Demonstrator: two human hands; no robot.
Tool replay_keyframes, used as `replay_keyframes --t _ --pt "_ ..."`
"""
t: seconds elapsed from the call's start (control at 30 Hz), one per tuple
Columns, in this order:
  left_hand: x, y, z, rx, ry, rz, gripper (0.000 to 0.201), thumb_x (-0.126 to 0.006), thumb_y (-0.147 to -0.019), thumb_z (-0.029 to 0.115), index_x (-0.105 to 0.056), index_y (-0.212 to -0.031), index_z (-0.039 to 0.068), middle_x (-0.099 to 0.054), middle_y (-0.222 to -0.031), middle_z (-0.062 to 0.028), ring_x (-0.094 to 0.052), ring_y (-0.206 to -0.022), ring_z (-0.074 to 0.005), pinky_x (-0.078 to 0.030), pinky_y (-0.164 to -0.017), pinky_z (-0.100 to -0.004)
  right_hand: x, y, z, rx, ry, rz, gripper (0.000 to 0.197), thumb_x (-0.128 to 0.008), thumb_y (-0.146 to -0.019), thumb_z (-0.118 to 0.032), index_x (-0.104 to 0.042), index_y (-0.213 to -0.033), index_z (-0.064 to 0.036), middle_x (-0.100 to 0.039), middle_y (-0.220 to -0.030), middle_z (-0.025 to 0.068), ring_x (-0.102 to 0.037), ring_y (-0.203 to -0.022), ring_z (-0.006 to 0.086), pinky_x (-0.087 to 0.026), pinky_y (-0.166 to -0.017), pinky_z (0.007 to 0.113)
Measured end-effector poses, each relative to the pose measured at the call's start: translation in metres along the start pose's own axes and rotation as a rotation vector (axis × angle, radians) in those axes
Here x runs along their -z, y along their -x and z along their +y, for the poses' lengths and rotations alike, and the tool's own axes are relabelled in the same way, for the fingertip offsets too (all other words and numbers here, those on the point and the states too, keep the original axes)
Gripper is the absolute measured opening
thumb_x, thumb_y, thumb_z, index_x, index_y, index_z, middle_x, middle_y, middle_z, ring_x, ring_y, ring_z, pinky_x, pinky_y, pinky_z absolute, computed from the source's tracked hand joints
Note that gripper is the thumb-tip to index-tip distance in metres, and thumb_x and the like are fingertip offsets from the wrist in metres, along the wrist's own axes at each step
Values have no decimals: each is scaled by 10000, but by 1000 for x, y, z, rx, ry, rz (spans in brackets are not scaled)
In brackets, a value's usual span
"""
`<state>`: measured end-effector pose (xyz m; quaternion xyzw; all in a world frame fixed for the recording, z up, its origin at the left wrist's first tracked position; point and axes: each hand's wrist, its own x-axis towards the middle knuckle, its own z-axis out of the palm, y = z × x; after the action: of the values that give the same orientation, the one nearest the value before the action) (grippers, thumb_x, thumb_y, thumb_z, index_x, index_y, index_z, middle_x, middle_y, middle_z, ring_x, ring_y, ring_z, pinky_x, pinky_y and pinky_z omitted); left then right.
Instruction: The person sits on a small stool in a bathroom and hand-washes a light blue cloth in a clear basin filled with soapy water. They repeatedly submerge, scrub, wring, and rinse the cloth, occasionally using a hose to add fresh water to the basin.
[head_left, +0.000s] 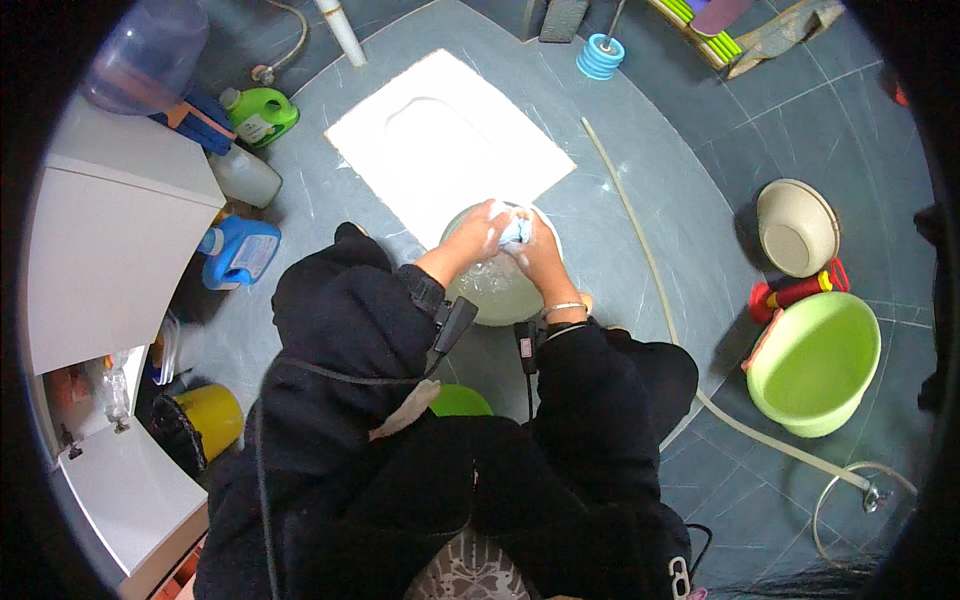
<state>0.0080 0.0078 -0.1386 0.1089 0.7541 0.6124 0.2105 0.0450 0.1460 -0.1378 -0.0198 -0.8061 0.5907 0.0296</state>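
Note:
Between my two hands is a small light-blue cloth, bunched up and covered in white suds. My left hand is closed on it from the left, with foam on the fingers. On the other side my right hand grips the same cloth, a bangle on its wrist. Both are held over the far part of a round, pale basin that has soapy, bubbly water in it. Much of the cloth is hidden by my fingers.
A white squat toilet lies just beyond the basin. To the left stand a green jug, a blue detergent bottle and a yellow bin. A hose runs along the right, near a green tub and a beige basin.

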Motion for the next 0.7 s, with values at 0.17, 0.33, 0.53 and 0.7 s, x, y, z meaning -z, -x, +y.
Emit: replay_keyframes --t 0.17,0.33,0.53,0.7 --pt "7 -1 -48 463 383 44 198 -471 -939 246 -489 -926 50 -451 -633 -14 -387 -430 -89 -292 -357 -239 2 20 66 -511 -894 -138 230 -593 -846 -90 -599 -1076 -74 -575 -893 -11 -489 -650 117 -426 -598 241" --pt "5 -2 -114 612 305 140 187 -519 -888 231 -540 -955 57 -475 -633 -13 -428 -455 -103 -323 -380 -239 -13 39 137 -735 -559 65 192 -570 -863 -79 -608 -1050 -52 -571 -851 19 -524 -666 111 -448 -612 224" --pt "-15 -11 -181 222 29 248 211 -557 -791 21 -600 -997 37 -535 -651 -50 -518 -557 -173 -436 -525 -310 -34 41 197 -519 -218 218 233 -557 -793 10 -612 -1011 -48 -577 -893 86 -571 -720 177 -478 -637 301" --pt "-39 1 -205 173 -818 4 340 -616 -740 29 -602 -1077 67 -569 -1000 -186 -599 -869 -302 -498 -717 -373 -55 54 222 -135 588 -40 241 -561 -745 6 -596 -979 -38 -542 -1038 173 -573 -918 300 -478 -752 380"
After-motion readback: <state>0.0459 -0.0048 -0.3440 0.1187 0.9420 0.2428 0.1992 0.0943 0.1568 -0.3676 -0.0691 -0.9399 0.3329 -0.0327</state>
